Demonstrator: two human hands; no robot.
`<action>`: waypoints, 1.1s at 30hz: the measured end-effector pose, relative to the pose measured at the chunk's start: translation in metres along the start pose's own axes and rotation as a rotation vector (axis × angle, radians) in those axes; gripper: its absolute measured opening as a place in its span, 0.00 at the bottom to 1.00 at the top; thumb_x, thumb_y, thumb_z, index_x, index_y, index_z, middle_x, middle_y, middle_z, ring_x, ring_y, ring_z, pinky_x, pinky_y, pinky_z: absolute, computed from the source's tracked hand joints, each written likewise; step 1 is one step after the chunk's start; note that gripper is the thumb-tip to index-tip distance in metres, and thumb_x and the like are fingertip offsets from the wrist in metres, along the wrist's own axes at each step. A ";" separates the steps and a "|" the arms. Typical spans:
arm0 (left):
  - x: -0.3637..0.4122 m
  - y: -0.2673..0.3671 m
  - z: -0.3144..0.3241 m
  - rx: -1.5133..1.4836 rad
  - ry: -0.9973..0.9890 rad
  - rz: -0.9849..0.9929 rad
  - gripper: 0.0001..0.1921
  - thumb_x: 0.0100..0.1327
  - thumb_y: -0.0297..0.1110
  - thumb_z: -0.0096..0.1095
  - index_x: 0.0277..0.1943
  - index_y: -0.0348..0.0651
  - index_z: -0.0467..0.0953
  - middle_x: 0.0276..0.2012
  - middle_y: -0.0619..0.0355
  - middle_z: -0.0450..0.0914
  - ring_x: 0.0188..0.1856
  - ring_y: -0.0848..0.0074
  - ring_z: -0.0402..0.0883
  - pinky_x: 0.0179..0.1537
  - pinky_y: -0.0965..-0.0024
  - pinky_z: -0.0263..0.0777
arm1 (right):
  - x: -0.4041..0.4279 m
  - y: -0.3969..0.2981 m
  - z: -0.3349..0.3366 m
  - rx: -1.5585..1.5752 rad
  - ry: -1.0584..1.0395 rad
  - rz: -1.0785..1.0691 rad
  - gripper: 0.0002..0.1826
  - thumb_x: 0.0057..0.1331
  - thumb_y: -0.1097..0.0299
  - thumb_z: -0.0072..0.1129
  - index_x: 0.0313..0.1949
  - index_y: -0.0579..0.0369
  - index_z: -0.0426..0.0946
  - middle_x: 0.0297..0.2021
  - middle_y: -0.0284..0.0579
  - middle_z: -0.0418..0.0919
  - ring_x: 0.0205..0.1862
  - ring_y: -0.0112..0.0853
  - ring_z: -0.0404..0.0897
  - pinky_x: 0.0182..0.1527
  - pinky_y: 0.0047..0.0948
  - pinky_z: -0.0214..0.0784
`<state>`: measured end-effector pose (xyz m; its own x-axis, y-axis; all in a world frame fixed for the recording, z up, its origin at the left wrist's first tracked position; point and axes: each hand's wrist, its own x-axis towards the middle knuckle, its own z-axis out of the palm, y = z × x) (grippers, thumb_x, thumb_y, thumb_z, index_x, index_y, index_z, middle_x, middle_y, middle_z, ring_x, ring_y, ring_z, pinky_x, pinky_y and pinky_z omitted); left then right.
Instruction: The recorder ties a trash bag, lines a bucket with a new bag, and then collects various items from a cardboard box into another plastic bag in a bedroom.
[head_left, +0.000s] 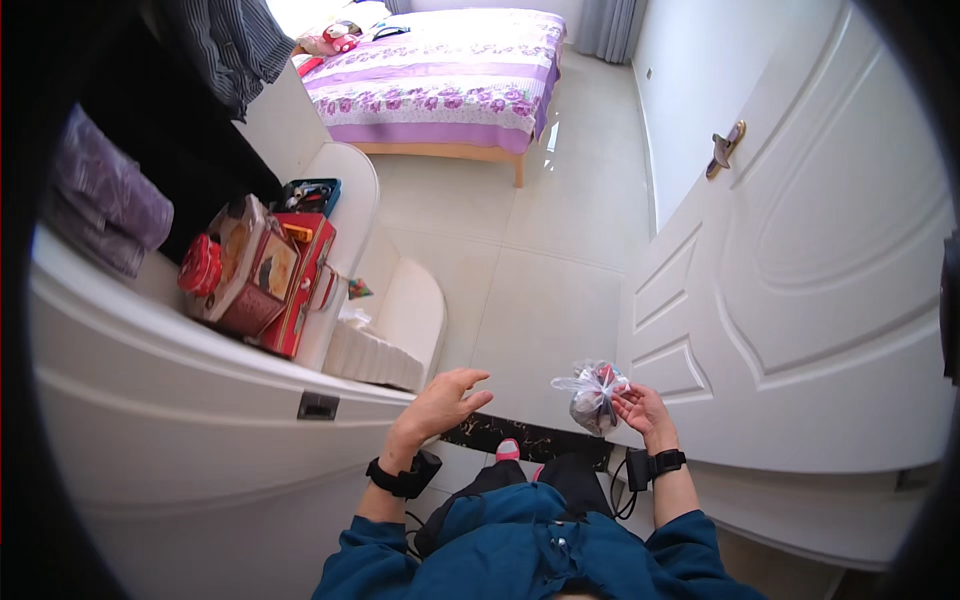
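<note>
My right hand (643, 409) holds a knotted clear plastic bag (598, 399) by its tied top, at the lower right. Through the plastic show grey, red and dark contents that I cannot name. My left hand (448, 401) is held out in the air with thumb and fingers apart, and nothing is in it. It is near the edge of the white cabinet on the left. Each wrist wears a black strap with a small box. Below the hands is the dark marbled threshold strip (540, 439), with my pink-and-white shoe (508, 450) beside it.
A white panelled door (720, 300) with a metal handle (725, 150) stands on the right. Rounded shelves (358, 180) at the left hold a red box (300, 337), a patterned carton (259, 289) and a blue tray (330, 196). Beyond is a bed (450, 82) with a purple floral cover.
</note>
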<state>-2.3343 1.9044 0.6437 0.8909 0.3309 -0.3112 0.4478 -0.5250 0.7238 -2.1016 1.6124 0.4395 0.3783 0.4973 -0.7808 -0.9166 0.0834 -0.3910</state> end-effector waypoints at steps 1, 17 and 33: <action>0.018 -0.001 -0.009 -0.003 0.005 -0.005 0.21 0.64 0.40 0.59 0.54 0.35 0.74 0.48 0.46 0.79 0.47 0.64 0.79 0.44 0.66 0.73 | 0.014 -0.015 0.013 -0.006 -0.002 0.004 0.11 0.65 0.67 0.50 0.37 0.65 0.72 0.35 0.50 0.75 0.37 0.38 0.78 0.39 0.33 0.77; 0.243 -0.042 -0.123 -0.258 0.317 -0.392 0.22 0.62 0.40 0.60 0.54 0.33 0.74 0.48 0.44 0.80 0.44 0.64 0.81 0.46 0.67 0.73 | 0.292 -0.245 0.243 -0.387 -0.237 0.215 0.09 0.63 0.70 0.51 0.39 0.64 0.71 0.40 0.51 0.75 0.40 0.40 0.79 0.41 0.34 0.77; 0.491 -0.121 -0.315 -0.364 0.429 -0.463 0.24 0.62 0.43 0.58 0.55 0.33 0.73 0.47 0.43 0.79 0.43 0.62 0.80 0.47 0.67 0.72 | 0.515 -0.360 0.536 -0.688 -0.335 0.396 0.10 0.66 0.70 0.48 0.39 0.65 0.71 0.39 0.50 0.74 0.40 0.39 0.79 0.46 0.35 0.77</action>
<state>-1.9746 2.3774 0.5976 0.4746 0.7732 -0.4206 0.6515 0.0127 0.7586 -1.6463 2.3012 0.4393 -0.1098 0.6166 -0.7796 -0.6496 -0.6382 -0.4132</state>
